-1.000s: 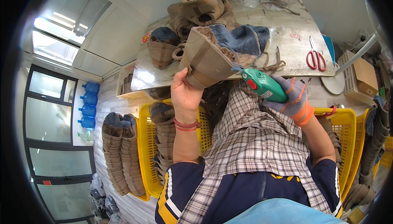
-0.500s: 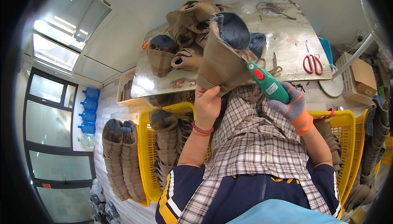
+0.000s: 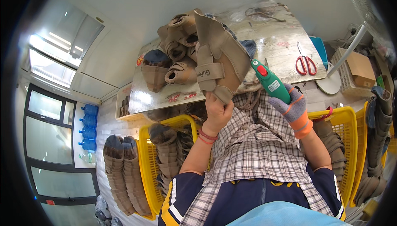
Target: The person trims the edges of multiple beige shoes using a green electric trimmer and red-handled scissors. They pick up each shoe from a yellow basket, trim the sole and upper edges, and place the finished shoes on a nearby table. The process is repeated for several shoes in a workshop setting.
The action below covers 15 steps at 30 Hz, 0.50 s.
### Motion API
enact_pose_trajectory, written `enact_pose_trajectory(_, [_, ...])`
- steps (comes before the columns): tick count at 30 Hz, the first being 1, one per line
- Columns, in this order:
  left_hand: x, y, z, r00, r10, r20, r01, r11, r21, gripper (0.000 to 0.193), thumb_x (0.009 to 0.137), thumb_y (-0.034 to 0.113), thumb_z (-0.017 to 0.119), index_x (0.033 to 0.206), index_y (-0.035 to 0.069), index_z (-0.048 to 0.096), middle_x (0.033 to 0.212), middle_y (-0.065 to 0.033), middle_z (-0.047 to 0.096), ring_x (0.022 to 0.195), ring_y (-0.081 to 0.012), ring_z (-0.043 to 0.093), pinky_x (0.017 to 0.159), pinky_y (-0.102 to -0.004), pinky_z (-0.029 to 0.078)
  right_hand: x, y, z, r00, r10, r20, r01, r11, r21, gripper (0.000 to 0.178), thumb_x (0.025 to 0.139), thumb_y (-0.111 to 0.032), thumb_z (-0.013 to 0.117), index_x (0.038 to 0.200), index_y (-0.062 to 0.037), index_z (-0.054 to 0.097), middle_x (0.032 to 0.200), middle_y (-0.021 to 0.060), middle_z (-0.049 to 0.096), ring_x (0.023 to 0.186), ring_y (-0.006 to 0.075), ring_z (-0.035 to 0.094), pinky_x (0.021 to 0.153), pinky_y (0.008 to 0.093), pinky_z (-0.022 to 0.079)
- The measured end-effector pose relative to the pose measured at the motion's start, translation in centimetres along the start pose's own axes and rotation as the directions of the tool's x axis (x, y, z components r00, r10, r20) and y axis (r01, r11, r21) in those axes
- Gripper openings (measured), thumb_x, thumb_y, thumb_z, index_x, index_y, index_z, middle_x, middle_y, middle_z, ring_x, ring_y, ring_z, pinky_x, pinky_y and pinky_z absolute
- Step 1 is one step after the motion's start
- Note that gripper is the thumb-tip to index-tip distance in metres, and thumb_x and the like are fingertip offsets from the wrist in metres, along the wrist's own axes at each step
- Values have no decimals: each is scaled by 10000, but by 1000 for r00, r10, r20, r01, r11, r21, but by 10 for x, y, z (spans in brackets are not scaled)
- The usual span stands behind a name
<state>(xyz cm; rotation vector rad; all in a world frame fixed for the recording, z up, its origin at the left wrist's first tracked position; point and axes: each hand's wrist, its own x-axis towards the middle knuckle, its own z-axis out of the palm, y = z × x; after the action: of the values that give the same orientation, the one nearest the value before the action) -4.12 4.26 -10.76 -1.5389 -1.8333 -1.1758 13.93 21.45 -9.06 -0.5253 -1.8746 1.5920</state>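
Note:
My bare left hand [image 3: 217,111] pinches the lower tip of a tan shoe upper [image 3: 223,60], held tilted over the table's near edge. A strap crosses its outer face, which is turned toward me, and a dark fuzzy lining edge shows at the far rim. In a grey and orange glove, my right hand [image 3: 292,108] is closed round a green handheld power tool [image 3: 269,81] with a red button. The tool's front end is beside the upper's right edge; whether they touch I cannot tell. More tan uppers [image 3: 178,48] lie piled on the table to the left.
Red-handled scissors [image 3: 306,64] lie on the worn table [image 3: 285,40] at the right. A yellow basket [image 3: 144,160] stands at my left and another yellow basket [image 3: 351,143] at my right, both with stacked uppers. Past the left basket are stacked uppers [image 3: 124,168]. A fan [image 3: 351,52] stands far right.
The shoe upper has been turned, so its strapped outer face shows instead of its dark lined opening. My left hand has shifted slightly right and down; the tool stays beside the edge.

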Motion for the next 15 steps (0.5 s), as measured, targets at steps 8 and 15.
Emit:
enact_pose_trajectory(8, [-3,6,16,972,99,211,-130,981,141,283,672,23,655,954,11,672,1134,-203,573,1111,-418,494,962,-533,355,1,-9,-17,993,99,-58,-96,994,50,492,751,-320,788,1065,17,615,801,35,658,671,71,577,606,227,490])
enact_pose_trajectory(15, [2,14,16,918,234,321,-282,953,110,364,670,48,631,1030,10,661,1140,-151,589,1061,-341,544,894,-444,429,3,-23,-35,979,205,-8,-199,958,205,406,796,-308,739,1003,22,623,680,-3,571,523,54,494,477,218,406])
